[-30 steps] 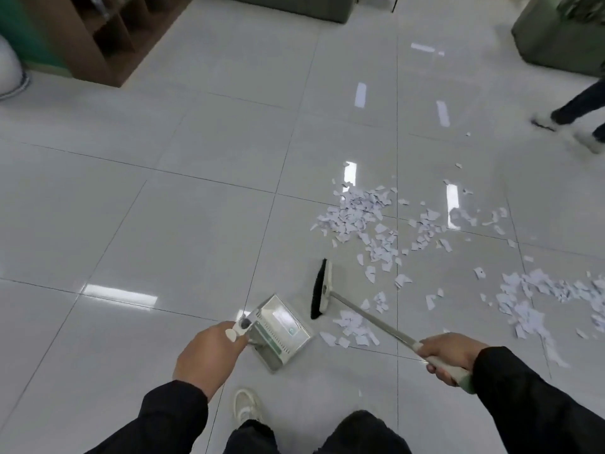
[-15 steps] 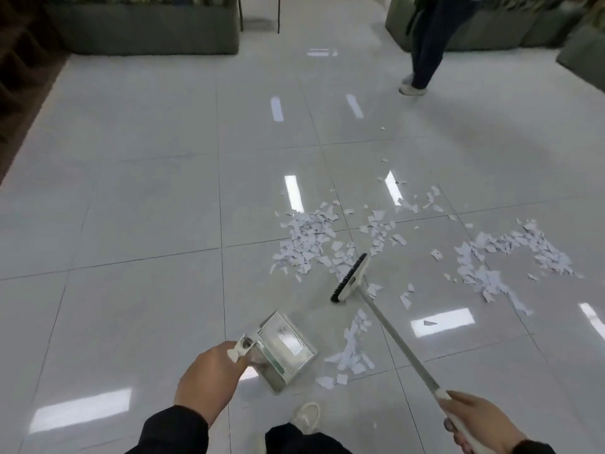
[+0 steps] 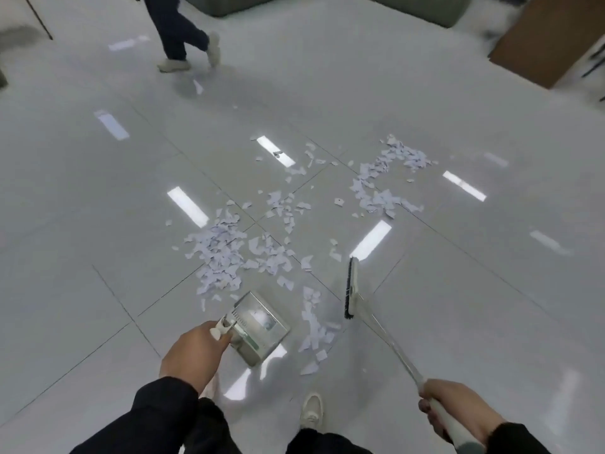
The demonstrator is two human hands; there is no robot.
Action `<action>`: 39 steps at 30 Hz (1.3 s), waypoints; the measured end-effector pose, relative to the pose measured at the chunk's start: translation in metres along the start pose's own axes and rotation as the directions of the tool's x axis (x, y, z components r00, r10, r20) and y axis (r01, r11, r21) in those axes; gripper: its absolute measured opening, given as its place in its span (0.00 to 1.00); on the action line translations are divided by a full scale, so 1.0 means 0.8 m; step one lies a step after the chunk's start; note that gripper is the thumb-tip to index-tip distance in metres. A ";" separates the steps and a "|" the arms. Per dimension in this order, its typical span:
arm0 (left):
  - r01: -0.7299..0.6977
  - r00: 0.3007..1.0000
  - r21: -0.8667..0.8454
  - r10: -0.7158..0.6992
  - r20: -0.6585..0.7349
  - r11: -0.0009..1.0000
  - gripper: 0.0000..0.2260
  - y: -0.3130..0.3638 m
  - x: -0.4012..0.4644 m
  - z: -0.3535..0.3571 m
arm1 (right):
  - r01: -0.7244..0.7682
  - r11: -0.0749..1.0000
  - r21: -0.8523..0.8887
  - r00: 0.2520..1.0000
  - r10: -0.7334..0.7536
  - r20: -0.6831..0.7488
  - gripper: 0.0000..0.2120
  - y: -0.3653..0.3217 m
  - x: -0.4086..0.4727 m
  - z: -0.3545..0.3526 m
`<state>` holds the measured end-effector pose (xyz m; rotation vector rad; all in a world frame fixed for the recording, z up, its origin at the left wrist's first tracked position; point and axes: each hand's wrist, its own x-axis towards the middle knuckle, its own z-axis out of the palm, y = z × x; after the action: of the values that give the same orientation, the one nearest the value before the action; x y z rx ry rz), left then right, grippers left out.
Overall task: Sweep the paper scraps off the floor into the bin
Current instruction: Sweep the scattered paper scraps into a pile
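Note:
White paper scraps (image 3: 222, 253) lie scattered over the glossy tiled floor, with a second heap (image 3: 379, 188) farther right and a short trail (image 3: 316, 326) near me. My left hand (image 3: 193, 355) grips the handle of a metal dustpan (image 3: 258, 326), which rests on the floor with its mouth facing the trail. My right hand (image 3: 455, 411) holds the long handle of a broom (image 3: 351, 291). Its black-bristled head stands on the floor just right of the trail. No bin is in view.
Another person (image 3: 183, 31) walks across the far floor at upper left. A grey sofa base (image 3: 409, 4) runs along the top, and a brown cabinet (image 3: 550, 37) stands at upper right. My own shoe (image 3: 312, 411) is near the bottom centre.
The view has swung right. The broom head has moved from beside the left heap to the right of the near trail of scraps. The dustpan stays in my left hand. The other person walked leftward.

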<state>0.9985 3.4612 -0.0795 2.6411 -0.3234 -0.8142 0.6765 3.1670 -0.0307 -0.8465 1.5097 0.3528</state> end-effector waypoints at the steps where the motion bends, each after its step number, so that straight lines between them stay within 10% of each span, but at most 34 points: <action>1: 0.004 1.000 0.004 -0.004 -0.011 1.000 0.14 0.000 0.003 -0.003 | 0.027 0.999 -0.018 1.000 -0.027 -0.009 0.04 0.004 -0.010 -0.004; 13: -0.229 0.954 0.193 0.180 0.238 0.954 0.12 -0.027 0.168 -0.078 | -0.145 0.959 0.244 0.907 0.228 -0.354 0.02 0.101 0.022 0.134; 26: -0.265 0.934 0.253 0.183 0.307 0.931 0.08 -0.064 0.250 -0.144 | -0.150 0.837 0.527 0.988 0.150 0.043 0.06 -0.062 0.062 0.490; 39: -0.337 0.916 0.274 0.248 0.314 0.901 0.13 -0.033 0.296 -0.184 | 0.025 0.776 0.630 0.999 0.001 -0.041 0.02 -0.144 0.042 0.453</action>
<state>1.2783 3.4497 -0.0943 2.6648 -0.9868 -1.0988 1.0206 3.3232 -0.0850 -0.3188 1.5175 -0.1923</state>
